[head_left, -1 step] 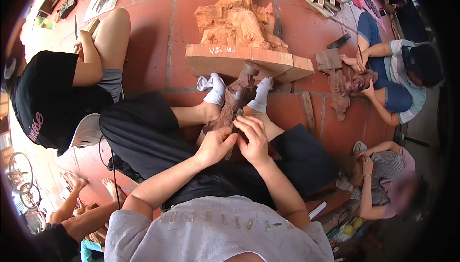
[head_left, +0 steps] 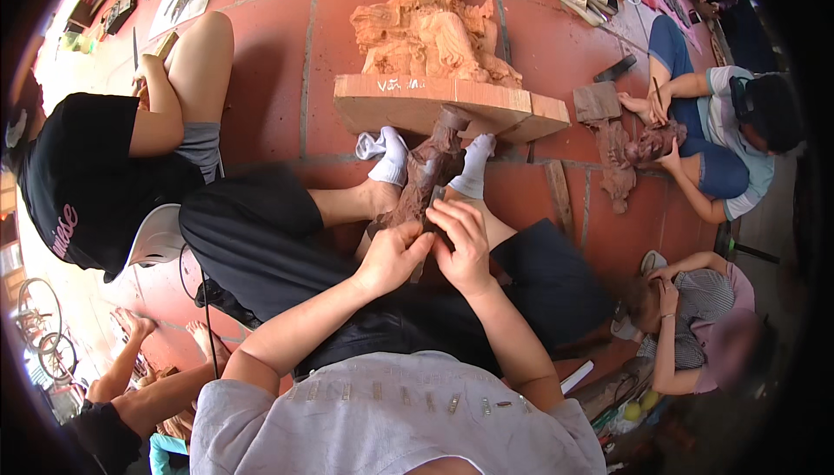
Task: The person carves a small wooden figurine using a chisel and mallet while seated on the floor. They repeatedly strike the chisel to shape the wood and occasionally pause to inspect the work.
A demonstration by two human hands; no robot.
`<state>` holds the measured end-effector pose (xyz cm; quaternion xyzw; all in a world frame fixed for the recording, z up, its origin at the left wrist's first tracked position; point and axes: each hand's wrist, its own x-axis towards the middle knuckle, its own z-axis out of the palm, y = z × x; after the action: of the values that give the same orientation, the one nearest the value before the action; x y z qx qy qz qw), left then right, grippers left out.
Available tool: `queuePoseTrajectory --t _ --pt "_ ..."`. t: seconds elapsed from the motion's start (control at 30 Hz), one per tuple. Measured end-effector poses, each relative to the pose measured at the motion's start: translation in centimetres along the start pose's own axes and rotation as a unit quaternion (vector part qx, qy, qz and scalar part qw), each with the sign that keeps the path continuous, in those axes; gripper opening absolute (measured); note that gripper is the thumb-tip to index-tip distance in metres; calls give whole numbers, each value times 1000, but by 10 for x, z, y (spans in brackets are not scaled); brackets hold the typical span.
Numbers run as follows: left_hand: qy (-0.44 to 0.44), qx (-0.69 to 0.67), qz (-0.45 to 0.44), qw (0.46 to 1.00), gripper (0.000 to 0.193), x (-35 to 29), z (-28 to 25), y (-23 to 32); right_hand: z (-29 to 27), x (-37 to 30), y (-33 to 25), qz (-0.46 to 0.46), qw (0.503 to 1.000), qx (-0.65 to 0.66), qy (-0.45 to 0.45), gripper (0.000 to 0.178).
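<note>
A dark brown carved wooden figure point(head_left: 432, 160) lies slanted between my legs, its round end pointing away from me. My left hand point(head_left: 391, 259) is closed around the near part of the carving. Beside it, my right hand point(head_left: 463, 247) has its fingers bent over a small dark tool point(head_left: 438, 196), whose end sticks out above the fingertips against the wood. Both thumbs meet at the carving's near end. My hands cover the rest of the tool, so its kind is unclear.
A large orange-brown seated wooden statue point(head_left: 426, 36) on a thick base point(head_left: 434, 103) stands just beyond my socked feet. A wooden strip point(head_left: 560, 195) lies at right. People sit close on both sides; one at right works on another dark carving point(head_left: 650, 146). Sandals point(head_left: 578, 1) rest farther off.
The tool's end by my right fingertips has shifted slightly upward along the wood. Both hands keep their hold, and the view has moved a little.
</note>
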<state>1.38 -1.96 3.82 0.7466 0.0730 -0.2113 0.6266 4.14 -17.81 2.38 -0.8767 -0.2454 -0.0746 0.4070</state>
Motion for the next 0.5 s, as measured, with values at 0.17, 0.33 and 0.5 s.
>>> queuePoseTrajectory --t 0.17,0.33,0.5 --pt "61 60 56 995 27 6 -1 -19 16 2 4 -11 1000 0 16 41" --pt "38 37 13 999 27 -3 -5 -1 9 4 1 -22 1000 16 2 42" --pt "47 -29 7 998 28 3 -2 -25 20 4 3 0 1000 20 7 41"
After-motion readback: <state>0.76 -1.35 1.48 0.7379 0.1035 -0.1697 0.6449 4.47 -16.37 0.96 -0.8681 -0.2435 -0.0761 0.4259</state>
